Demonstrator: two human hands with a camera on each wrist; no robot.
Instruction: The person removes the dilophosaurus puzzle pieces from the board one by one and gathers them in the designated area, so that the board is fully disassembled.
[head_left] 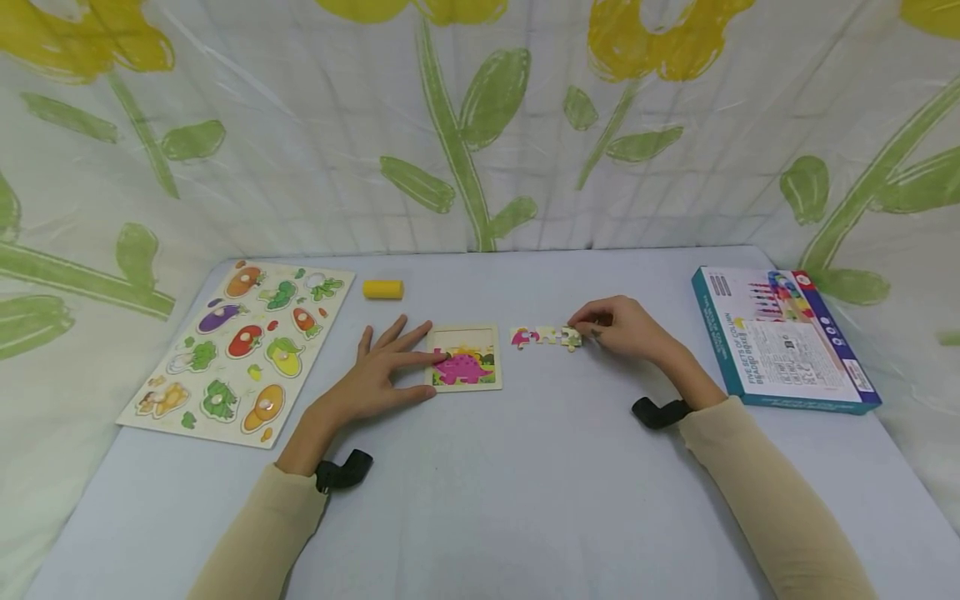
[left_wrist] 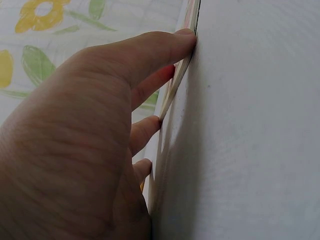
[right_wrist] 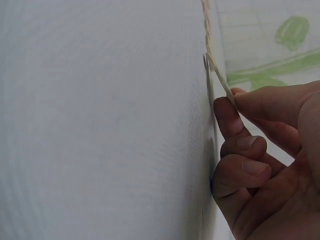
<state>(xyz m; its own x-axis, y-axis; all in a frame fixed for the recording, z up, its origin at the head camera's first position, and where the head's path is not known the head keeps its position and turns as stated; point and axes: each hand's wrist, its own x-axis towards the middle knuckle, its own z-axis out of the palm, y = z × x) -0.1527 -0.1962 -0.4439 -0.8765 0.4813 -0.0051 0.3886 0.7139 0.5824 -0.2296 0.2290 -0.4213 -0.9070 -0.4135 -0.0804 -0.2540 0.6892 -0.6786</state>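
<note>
A small framed jigsaw puzzle [head_left: 463,375] with a pink dinosaur lies in the middle of the table, its upper strip showing bare backing. My left hand [head_left: 378,371] rests at its left side, fingers spread, the index finger on the picture and the thumb at the lower left corner. To the right of the frame lies a row of joined puzzle pieces [head_left: 547,336]. My right hand [head_left: 626,329] pinches the right end piece [right_wrist: 223,82] between thumb and index finger, that end tilted up off the table; the other fingers are curled.
A wooden board of vegetable pieces [head_left: 240,350] lies at the left. Behind my left hand is a yellow cylinder [head_left: 383,289]. A teal-edged box [head_left: 787,342] lies at the right, beyond my right wrist. A flower-printed curtain [head_left: 555,150] hangs behind the table.
</note>
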